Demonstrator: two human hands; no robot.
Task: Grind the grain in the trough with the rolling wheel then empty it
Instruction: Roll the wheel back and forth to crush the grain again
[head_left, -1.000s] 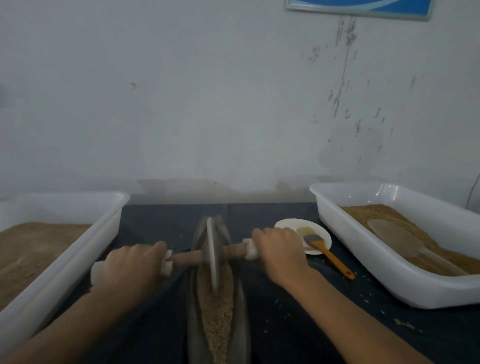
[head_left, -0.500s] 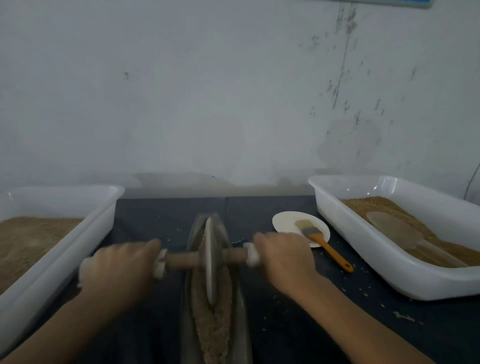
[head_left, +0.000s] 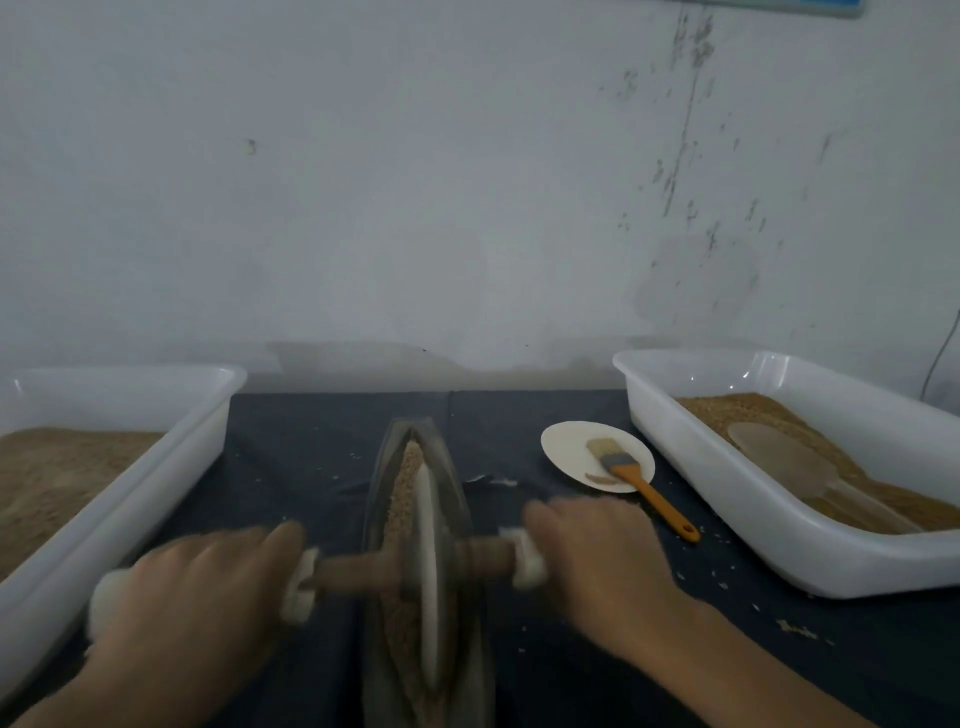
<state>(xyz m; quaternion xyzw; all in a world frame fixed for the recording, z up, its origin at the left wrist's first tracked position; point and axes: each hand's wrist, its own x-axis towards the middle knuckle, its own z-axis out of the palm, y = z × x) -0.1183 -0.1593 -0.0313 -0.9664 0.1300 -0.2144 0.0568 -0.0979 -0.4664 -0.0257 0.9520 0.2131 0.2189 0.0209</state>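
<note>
Wooden axle ends are grasped by both fists: left hand (head_left: 202, 587) at 9 o'clock and right hand (head_left: 597, 556) at 3 o'clock of the rolling wheel (head_left: 428, 566), which stands on edge in the narrow trough (head_left: 457, 499) at table centre. Tan grain (head_left: 402, 483) lies heaped along the groove toward 12 o'clock. Grinding looks unfinished; press down evenly with both hands, keep the wheel upright, and roll the full length without spilling grain over the sides
</note>
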